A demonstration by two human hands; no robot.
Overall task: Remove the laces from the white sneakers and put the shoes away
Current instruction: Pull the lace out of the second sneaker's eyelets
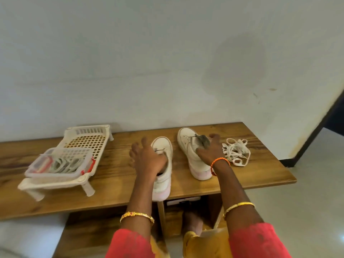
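Broadly, a pale wall [130,62] fills the upper view, and below it runs a long wooden bench top [115,185] with open compartments underneath; at the left of that top stands a white perforated plastic rack [85,140] on short legs, and across its near end sits a smaller white basket [61,164] holding a lidded clear box and some pale looped items that are too blurred to name; right of the rack two white sneakers lie side by side, toes toward the wall and apart from each other; the left sneaker [163,181] has its heel at the front edge of the bench, and the right sneaker [188,148] sits farther back, its grey tongue showing; neither shoe shows a lace in its eyelets; just right of the right sneaker, a loose tangle of white laces [236,151] rests on the wood; the left hand [147,159] reaches into the left sneaker's opening with fingers spread and lifted, the thumb hidden inside, so whether it grasps the collar I cannot tell; the right hand [210,151] lies over the right sneaker's opening, fingers extended, any grasp likewise unclear; gold bangles circle both wrists, and an orange thread band [219,162] the right.
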